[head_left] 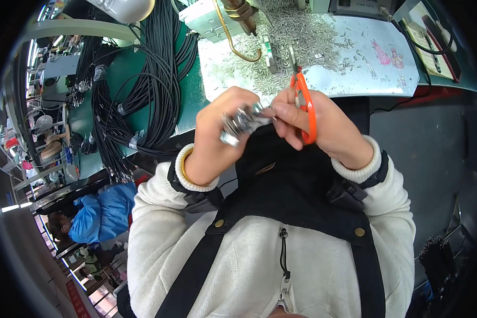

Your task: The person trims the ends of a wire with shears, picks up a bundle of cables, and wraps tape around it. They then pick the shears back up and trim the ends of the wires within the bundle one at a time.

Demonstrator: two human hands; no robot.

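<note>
My left hand (217, 130) is closed around a small bundle of shiny metal connector-like parts (241, 121), blurred by motion. My right hand (328, 119) carries a pair of scissors with orange handles (311, 119). Its blades point away from me, over the near part of a white work surface (355, 79). The thumb and fingertips of that hand also meet at the end of the bundle, close to my left fingers. Whether they pinch a piece there is too blurred to tell. Both hands are above my black apron, just in front of the bench edge.
Small silvery metal pieces (312, 34) are strewn thickly over the white surface. A machine with a brass-coloured pipe (230, 40) stands at the back. Coiled black cables (156, 95) lie on the green bench at left. At right is an open notebook (428, 47). A person in blue (103, 214) is farther left.
</note>
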